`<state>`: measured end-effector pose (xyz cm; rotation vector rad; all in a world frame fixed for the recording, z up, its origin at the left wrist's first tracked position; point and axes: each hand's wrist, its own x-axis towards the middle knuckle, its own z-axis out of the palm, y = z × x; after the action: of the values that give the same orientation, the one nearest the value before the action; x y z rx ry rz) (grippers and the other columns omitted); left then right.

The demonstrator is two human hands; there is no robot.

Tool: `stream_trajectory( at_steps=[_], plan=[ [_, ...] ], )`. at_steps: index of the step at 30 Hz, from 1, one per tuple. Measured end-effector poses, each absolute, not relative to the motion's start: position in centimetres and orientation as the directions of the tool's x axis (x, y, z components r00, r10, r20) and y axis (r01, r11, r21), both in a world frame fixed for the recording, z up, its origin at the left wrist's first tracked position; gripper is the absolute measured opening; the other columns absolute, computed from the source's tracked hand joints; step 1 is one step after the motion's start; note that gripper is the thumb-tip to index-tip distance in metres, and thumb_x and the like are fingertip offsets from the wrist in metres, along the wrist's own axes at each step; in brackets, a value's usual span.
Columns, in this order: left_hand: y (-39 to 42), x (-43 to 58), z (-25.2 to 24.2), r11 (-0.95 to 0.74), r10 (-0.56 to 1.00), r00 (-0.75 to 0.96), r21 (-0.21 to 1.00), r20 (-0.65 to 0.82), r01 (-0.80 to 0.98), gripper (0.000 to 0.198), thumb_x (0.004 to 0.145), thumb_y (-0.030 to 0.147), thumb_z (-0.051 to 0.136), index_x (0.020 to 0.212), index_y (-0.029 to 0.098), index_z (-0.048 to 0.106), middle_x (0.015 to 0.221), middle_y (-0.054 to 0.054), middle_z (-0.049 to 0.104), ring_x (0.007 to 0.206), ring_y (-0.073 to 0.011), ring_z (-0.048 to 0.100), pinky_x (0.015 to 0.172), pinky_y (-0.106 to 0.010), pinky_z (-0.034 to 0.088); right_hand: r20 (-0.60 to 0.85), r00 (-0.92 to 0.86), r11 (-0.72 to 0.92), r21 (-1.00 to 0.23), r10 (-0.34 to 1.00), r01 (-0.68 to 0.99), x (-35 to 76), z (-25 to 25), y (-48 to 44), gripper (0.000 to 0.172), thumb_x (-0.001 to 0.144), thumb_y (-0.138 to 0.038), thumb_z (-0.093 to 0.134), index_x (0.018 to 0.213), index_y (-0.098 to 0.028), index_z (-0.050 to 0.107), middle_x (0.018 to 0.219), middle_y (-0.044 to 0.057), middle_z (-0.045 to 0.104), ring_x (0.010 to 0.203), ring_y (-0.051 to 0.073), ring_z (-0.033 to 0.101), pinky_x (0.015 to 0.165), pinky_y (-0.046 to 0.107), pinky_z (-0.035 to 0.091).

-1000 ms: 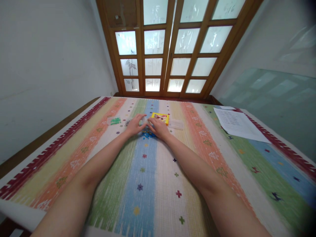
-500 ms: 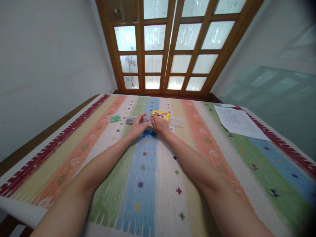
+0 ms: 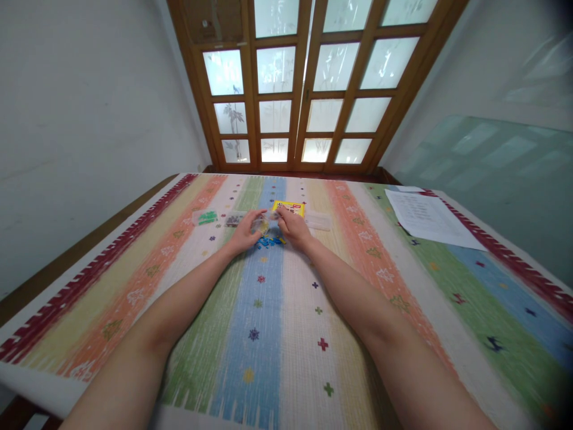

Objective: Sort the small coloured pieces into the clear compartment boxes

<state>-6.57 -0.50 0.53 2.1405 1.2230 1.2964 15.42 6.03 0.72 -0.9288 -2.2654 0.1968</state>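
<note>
Currently, the left hand (image 3: 244, 233) is holding a clear plastic container (image 3: 261, 226) in half-curled fingers near the loose blue pieces (image 3: 267, 242), while the right hand (image 3: 294, 228) is curling before the yellow box (image 3: 290, 206), its grasp too small to tell.

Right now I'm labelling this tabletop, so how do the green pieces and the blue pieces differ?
The green pieces lie in a clear container, the blue pieces loose on the tablecloth. The green pieces are left of the left hand; the blue pieces lie between it and the right hand. Both are small.
</note>
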Motion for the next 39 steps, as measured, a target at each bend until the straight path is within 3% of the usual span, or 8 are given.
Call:
stream_trajectory(
  at_steps=[4,10,15,21,25,32,36,39],
  plan=[
    [-1.4,-6.7,1.6,-0.619,0.754,0.273,0.507,0.598,0.599,0.078,0.075,0.004,0.056,0.149,0.025,0.051,0.141,-0.010,0.060,0.133,-0.0270,0.056,0.119,-0.049,0.045,0.512,-0.580,0.766,-0.314,0.634,0.561,15.9,0.6,6.1,0.039,0.099,-0.022,0.041,0.131,-0.020,0.062,0.124,0.012,0.073,0.111,0.028,0.067,0.095,0.037,0.050],
    [-1.8,-6.5,1.9,-0.630,0.730,0.331,0.399,0.598,0.667,0.081,0.077,0.000,0.054,0.153,0.025,0.048,0.144,-0.010,0.058,0.135,-0.0267,0.055,0.120,-0.048,0.045,0.509,-0.687,0.854,-0.263,0.518,0.448,15.9,0.6,6.0,0.042,0.103,-0.034,0.047,0.139,-0.018,0.061,0.136,0.012,0.070,0.123,0.027,0.065,0.105,0.037,0.048],
    [-1.7,-7.0,1.8,-0.663,0.696,0.428,0.288,0.577,0.690,0.087,0.077,-0.002,0.053,0.159,0.025,0.042,0.149,-0.012,0.055,0.140,-0.0281,0.053,0.121,-0.050,0.046,0.524,-0.665,0.843,-0.247,0.532,0.478,15.7,0.7,5.5,0.042,0.104,-0.029,0.044,0.140,-0.018,0.062,0.136,0.011,0.071,0.123,0.025,0.066,0.105,0.037,0.049],
    [-1.8,-7.1,1.3,-0.681,0.637,0.411,0.227,0.652,0.696,0.082,0.083,0.000,0.053,0.158,0.031,0.042,0.162,-0.010,0.041,0.147,-0.0280,0.048,0.122,-0.051,0.047,0.602,-0.570,0.803,-0.223,0.559,0.552,15.8,0.6,5.9,0.039,0.097,-0.025,0.047,0.128,-0.016,0.067,0.120,0.014,0.075,0.108,0.027,0.070,0.097,0.036,0.051],
    [-1.9,-6.9,1.3,-0.692,0.622,0.432,0.200,0.653,0.694,0.078,0.085,0.002,0.054,0.157,0.030,0.043,0.161,-0.011,0.042,0.151,-0.0284,0.043,0.125,-0.053,0.044,0.602,-0.567,0.799,-0.220,0.562,0.559,15.7,0.1,6.1,0.029,0.094,-0.026,0.050,0.114,-0.019,0.069,0.108,0.012,0.076,0.101,0.027,0.069,0.092,0.034,0.050],
    [-2.1,-6.6,1.5,-0.674,0.655,0.389,0.268,0.648,0.688,0.080,0.081,0.000,0.053,0.155,0.028,0.044,0.158,-0.011,0.046,0.149,-0.0273,0.044,0.125,-0.051,0.043,0.570,-0.476,0.733,-0.402,0.670,0.549,15.2,0.0,5.7,0.029,0.094,-0.023,0.051,0.115,-0.021,0.070,0.109,0.009,0.076,0.096,0.024,0.069,0.088,0.033,0.050],
    [-1.7,-6.6,1.1,-0.604,0.750,0.285,0.441,0.597,0.664,0.076,0.082,0.004,0.056,0.154,0.026,0.047,0.149,-0.011,0.054,0.135,-0.0269,0.056,0.114,-0.048,0.052,0.565,-0.438,0.713,-0.508,0.699,0.483,15.0,0.2,5.6,0.035,0.099,-0.023,0.046,0.125,-0.022,0.070,0.120,0.008,0.076,0.108,0.025,0.070,0.097,0.036,0.052],
    [-1.4,-6.8,0.9,-0.575,0.800,0.271,0.557,0.535,0.599,0.075,0.084,0.010,0.060,0.156,0.027,0.046,0.150,-0.012,0.053,0.125,-0.0254,0.061,0.101,-0.042,0.060,0.555,-0.503,0.749,-0.515,0.662,0.417,14.9,0.4,5.6,0.040,0.103,-0.027,0.046,0.137,-0.024,0.066,0.132,0.008,0.072,0.119,0.025,0.067,0.104,0.040,0.051]
  ],
)
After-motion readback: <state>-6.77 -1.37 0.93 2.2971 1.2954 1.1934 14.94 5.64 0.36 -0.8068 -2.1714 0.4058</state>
